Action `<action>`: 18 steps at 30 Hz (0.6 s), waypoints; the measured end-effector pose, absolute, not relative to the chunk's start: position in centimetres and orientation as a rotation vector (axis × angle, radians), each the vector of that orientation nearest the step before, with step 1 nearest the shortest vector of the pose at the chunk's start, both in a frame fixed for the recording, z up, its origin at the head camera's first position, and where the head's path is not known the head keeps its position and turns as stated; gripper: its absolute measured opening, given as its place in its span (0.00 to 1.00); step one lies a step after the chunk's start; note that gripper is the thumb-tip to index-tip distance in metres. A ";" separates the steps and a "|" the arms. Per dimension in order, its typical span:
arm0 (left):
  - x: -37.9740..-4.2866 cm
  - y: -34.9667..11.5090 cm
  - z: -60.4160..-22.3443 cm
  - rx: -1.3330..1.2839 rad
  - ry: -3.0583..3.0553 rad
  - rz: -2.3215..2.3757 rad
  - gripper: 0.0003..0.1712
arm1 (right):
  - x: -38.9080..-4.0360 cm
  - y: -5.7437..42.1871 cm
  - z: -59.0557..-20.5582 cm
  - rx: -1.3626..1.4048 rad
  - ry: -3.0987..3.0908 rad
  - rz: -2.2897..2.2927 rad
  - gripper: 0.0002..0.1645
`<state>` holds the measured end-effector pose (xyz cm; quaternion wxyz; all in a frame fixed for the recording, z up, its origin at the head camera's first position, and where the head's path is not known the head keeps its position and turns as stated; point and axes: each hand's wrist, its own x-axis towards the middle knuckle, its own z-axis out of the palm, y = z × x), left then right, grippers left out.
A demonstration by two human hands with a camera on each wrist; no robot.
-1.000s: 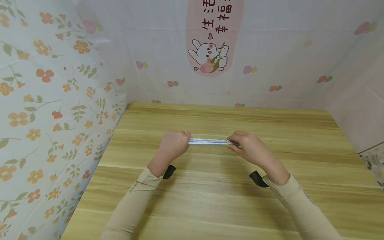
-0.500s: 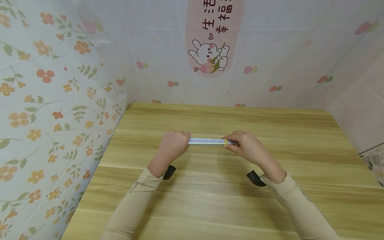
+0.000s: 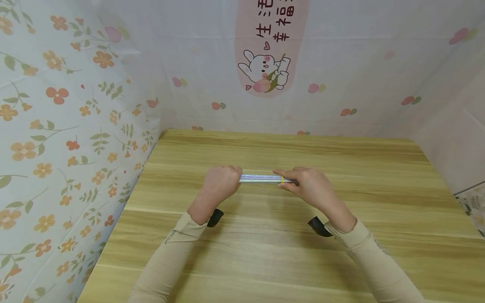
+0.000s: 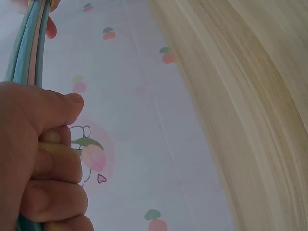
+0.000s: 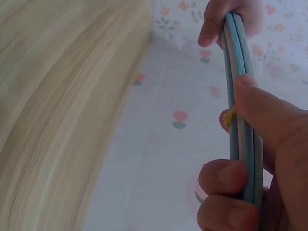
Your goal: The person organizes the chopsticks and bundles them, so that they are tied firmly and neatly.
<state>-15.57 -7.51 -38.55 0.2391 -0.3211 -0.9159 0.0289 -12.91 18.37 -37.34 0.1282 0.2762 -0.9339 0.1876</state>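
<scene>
Between the two hands, a bundle of thin pencil-like sticks (image 3: 259, 179), pastel blue, green and pink, is held level above the table. My left hand (image 3: 222, 183) grips one end in a fist; in the left wrist view its fingers (image 4: 57, 166) are wrapped around the sticks. Toward the other end, a yellow rubber band (image 3: 282, 179) encircles the bundle. My right hand (image 3: 312, 185) holds that end, with thumb and forefinger at the band. In the right wrist view, the thumb (image 5: 264, 108) lies along the sticks beside the band, while other fingers curl around them.
Under the hands is a wood-grain table (image 3: 265, 252). A white cloth with a printed rabbit (image 3: 265, 69) hangs behind it, and a flower-patterned cloth (image 3: 57, 147) hangs at the left. Black curved pieces (image 3: 320, 227) stick out below both wrists.
My right hand has slid left toward the left hand, with the yellow band shifting along the bundle. Less of the sticks shows between the hands. The left hand stays nearly still.
</scene>
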 end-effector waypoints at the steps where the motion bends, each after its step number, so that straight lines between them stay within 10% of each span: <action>1: -15.6 -7.5 -38.6 -0.879 -2.507 0.076 0.18 | -12.9 18.3 -37.4 0.799 -2.704 0.524 0.27; 18: -15.8 -7.2 -38.5 -0.897 -2.509 0.050 0.22 | -12.6 19.3 -36.8 0.694 -2.794 0.602 0.27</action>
